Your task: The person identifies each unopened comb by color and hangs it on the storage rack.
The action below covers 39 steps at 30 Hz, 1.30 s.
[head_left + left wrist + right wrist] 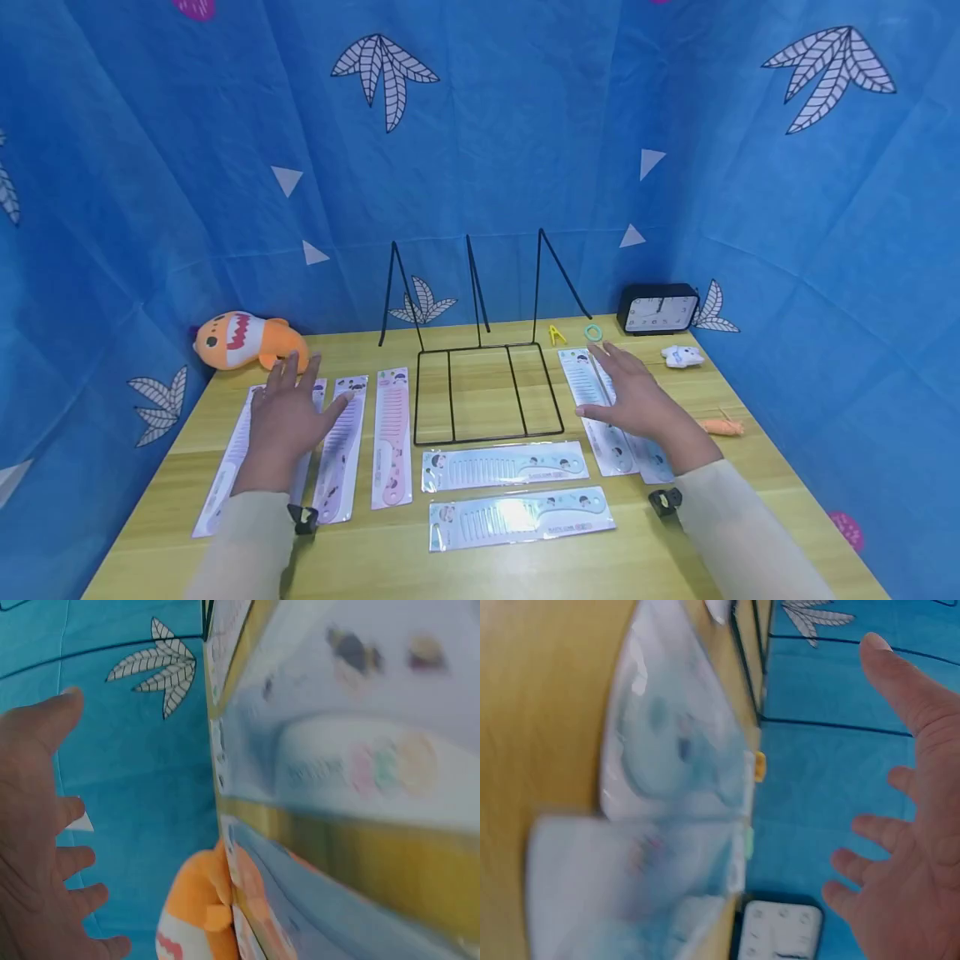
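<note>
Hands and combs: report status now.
Left hand open over left packaged combs. Right hand open over right packaged combs. Wire rack between, unobstructed.

The wooden worktop [675, 550] carries packaged combs: three on the left [341, 446], two at the front [506, 465], two on the right [600, 408]. A black wire rack [483, 392] stands at its middle, with a plush shark [243, 340], a clock [658, 308], a small white toy [684, 357], a yellow clip [556, 335] and a green ring [593, 332] toward the back.
</note>
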{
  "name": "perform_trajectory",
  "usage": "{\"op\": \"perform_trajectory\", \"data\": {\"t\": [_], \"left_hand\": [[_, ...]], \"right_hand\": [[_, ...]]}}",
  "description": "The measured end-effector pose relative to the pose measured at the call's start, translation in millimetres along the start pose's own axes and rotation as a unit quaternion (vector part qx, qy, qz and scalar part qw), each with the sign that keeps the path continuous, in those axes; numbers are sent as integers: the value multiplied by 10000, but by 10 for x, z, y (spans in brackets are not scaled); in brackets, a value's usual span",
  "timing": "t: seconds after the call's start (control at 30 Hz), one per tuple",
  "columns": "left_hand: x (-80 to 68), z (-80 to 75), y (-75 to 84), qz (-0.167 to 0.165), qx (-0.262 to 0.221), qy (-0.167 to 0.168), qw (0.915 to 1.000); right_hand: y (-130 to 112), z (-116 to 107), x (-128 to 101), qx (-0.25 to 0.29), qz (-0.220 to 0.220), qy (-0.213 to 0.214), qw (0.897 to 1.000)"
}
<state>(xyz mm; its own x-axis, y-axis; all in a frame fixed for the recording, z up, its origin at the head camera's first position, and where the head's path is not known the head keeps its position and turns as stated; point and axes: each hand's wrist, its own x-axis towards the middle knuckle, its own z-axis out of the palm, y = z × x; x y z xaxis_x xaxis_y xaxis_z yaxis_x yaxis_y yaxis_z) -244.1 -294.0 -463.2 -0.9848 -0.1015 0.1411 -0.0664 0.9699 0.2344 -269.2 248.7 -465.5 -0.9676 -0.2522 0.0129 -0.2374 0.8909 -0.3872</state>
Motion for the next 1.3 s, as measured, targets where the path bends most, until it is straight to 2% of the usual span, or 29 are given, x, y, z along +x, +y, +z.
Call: {"op": "perform_trajectory", "data": {"t": [0.13,0.23,0.47,0.77,0.93,1.13,1.2,1.3], "left_hand": [[-59,1,-167,-231,-271,-78,9993],[-99,-17,-317,-531,-486,-239,9971],[-164,-94,-597,-1479,-953,-690,9820],[-272,-109,-845,-2021,-924,-1150,9682],[-310,-134,-927,-2307,-925,-1352,9591],[-342,-144,-931,-2640,-849,-1747,9448],[-358,-137,-941,-2752,-874,-1790,9405],[-369,-137,-973,-2827,-860,-1769,9388]], "right_hand": [[-80,92,41,508,5,-231,9984],[-155,152,87,690,-42,-365,9969],[-279,270,190,536,-105,-642,9964],[-334,389,289,398,-222,-926,9947],[-353,419,304,249,-297,-939,9948],[-357,446,300,129,-347,-874,9955],[-360,451,299,116,-388,-856,9955],[-368,452,298,79,-434,-866,9953]]}}
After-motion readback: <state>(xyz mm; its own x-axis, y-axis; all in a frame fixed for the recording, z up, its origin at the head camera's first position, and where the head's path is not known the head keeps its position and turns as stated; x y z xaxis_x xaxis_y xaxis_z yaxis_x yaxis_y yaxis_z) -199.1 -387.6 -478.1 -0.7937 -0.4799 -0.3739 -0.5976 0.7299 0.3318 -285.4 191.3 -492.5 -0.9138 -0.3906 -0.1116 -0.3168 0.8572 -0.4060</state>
